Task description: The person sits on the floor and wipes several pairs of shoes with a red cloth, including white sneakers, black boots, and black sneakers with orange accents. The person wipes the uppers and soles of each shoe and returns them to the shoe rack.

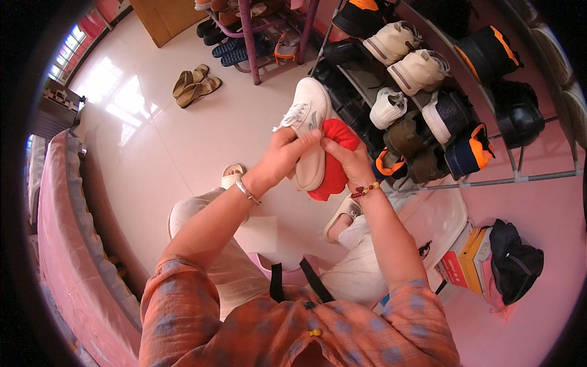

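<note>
My left hand (285,153) grips a white lace-up sneaker (311,98) near its opening, with the thumb along its side. The toe points away from me and the heel towards me. In my right hand (351,160) is a bunched red cloth (337,135), pressed against the right side of the shoe. Both thumbs nearly meet at the shoe's side. Part of the cloth hangs below my right hand beside the heel. The fingers under the shoe and behind the cloth are hidden.
To the right stands a metal-tube shoe rack (518,176) holding several shoes. Brown flip-flops (195,87) lie on the tiled floor. A purple-legged stand (250,43) with footwear is beyond. A pink-covered bed (69,220) runs along the left; boxes (467,261) and a black bag (516,261) lie right.
</note>
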Motion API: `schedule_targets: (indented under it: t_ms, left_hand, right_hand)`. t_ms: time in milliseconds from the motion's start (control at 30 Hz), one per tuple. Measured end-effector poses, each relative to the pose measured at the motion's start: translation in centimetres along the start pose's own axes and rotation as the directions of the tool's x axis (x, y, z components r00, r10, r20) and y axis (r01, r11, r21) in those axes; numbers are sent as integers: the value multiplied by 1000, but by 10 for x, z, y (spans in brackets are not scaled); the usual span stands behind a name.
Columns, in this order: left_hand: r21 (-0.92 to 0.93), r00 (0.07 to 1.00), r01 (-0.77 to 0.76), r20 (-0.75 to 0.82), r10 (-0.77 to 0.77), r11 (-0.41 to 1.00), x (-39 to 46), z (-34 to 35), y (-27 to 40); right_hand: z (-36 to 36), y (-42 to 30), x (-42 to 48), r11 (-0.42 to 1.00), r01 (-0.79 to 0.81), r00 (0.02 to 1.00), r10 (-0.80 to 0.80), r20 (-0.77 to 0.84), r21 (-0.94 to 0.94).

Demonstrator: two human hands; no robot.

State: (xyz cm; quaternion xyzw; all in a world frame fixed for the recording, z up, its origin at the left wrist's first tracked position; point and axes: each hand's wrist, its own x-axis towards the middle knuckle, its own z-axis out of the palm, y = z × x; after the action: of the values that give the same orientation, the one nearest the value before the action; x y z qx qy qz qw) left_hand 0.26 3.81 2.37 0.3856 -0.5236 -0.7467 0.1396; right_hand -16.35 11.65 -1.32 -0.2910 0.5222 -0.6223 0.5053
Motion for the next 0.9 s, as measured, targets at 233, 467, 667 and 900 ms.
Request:
schedule_targets:
  t_ms: [233,467,667,900]
  left_hand:
    - [-262,981,-138,-171,95,955,24,7,-26]
    - [126,955,-261,-109,275,957,23,9,-36]
    - [159,954,-296,0,300,942,10,9,-35]
    - [427,958,-269,29,284,863,8,3,-27]
  right_hand:
    - [2,-2,-2,858,267,952,-306,-19,-438]
    - [2,-11,6,211,446,737,-637,224,-870]
    - [-26,-17,23,352,225,786,-617,-44,-909]
    - [4,-5,-6,169,507,731,-604,317,-845]
